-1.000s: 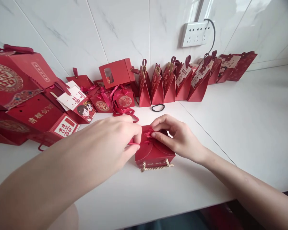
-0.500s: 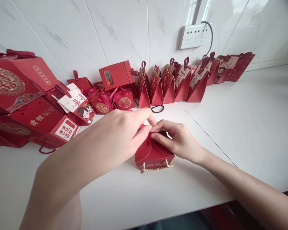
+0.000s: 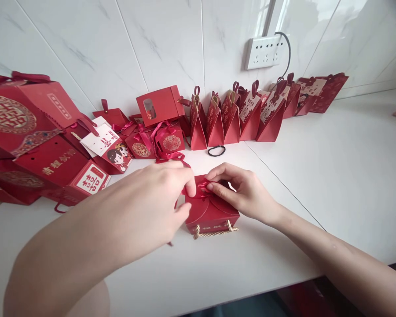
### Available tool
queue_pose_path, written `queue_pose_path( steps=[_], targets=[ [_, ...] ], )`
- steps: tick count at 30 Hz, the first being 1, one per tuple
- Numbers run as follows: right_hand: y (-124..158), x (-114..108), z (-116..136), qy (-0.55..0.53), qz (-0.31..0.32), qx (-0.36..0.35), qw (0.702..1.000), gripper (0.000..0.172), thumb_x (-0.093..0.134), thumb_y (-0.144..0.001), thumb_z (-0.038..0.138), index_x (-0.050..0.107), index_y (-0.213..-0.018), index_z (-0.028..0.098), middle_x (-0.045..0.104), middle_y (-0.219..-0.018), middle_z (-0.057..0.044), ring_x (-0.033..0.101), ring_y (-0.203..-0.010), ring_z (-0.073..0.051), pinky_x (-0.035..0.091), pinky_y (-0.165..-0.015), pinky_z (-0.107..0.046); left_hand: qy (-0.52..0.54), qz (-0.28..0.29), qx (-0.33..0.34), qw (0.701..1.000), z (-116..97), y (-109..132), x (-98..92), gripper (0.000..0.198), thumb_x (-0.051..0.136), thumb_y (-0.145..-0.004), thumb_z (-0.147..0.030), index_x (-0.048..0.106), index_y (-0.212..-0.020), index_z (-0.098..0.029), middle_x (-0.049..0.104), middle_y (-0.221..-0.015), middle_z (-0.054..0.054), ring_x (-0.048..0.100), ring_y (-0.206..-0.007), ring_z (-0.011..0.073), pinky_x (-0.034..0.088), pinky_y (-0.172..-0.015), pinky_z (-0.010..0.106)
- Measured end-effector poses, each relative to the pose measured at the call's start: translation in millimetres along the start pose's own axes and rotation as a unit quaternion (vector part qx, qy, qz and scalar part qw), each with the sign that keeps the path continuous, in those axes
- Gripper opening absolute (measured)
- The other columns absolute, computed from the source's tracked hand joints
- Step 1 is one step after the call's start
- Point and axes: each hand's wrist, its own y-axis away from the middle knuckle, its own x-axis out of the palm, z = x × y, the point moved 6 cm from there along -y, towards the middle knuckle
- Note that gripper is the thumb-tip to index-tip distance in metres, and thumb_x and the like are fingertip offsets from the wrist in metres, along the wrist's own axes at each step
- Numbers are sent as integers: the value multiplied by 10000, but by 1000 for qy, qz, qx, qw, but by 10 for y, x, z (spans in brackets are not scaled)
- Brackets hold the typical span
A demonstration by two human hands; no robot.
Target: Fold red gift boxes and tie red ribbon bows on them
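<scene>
A small red gift box (image 3: 207,215) stands on the white counter. Its top flaps are folded together, and a twisted gold cord handle (image 3: 214,234) lies along its near side. At the top, my right hand (image 3: 247,191) pinches a red satin ribbon (image 3: 203,187) between thumb and fingertips. My left hand (image 3: 165,198) is just left of the box, its thumb and index finger a little apart. The ribbon runs toward it, and a blurred dark tail shows below the palm; its other fingers are hidden.
Red gift boxes (image 3: 42,119) are piled at left, some with bows (image 3: 141,136). Several upright red boxes (image 3: 214,123) stand along the tiled wall. A black hair tie (image 3: 216,151) lies behind the box. A socket strip (image 3: 264,52) is on the wall.
My left hand has moved left, away from the knot, exposing more of the ribbon and the box top. My right hand keeps its pinch in about the same place.
</scene>
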Motion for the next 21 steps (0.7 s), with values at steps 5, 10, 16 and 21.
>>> queue_pose_path(
  steps=[5, 10, 16, 21],
  targets=[
    [-4, 4, 2, -4, 3, 6, 1000, 40, 584, -865, 174, 606, -899, 173, 721, -864, -28, 676, -767, -126, 536, -679, -240, -76, 19, 29, 997, -57, -88, 8, 178, 477, -745, -108, 553, -706, -265, 594, -699, -22, 544, -575, 160, 335, -534, 293],
    [-5, 10, -4, -3, 10, 13, 1000, 57, 588, -862, 190, 618, -907, 174, 728, -854, -29, 679, -770, -136, 535, -680, -254, -82, 11, 47, 995, -86, -125, 7, 97, 543, -808, -213, 615, -780, -272, 585, -828, -9, 542, -595, 133, 348, -534, 275],
    [3, 10, -7, 4, 14, 7, 1000, 70, 576, -860, 167, 636, -893, 183, 736, -852, -14, 679, -768, -129, 536, -694, -246, -74, 3, 55, 996, -144, -181, 25, 104, 559, -823, -293, 612, -742, -255, 611, -803, -2, 565, -627, 151, 375, -543, 264],
    [3, 32, -18, -5, 35, 21, 999, 99, 572, -856, 158, 661, -886, 189, 739, -865, -6, 686, -790, -134, 549, -729, -251, -49, 20, 30, 998, -55, -280, 91, 148, 536, -865, -334, 629, -764, -278, 602, -621, -45, 489, -481, 115, 309, -463, 244]
  ],
)
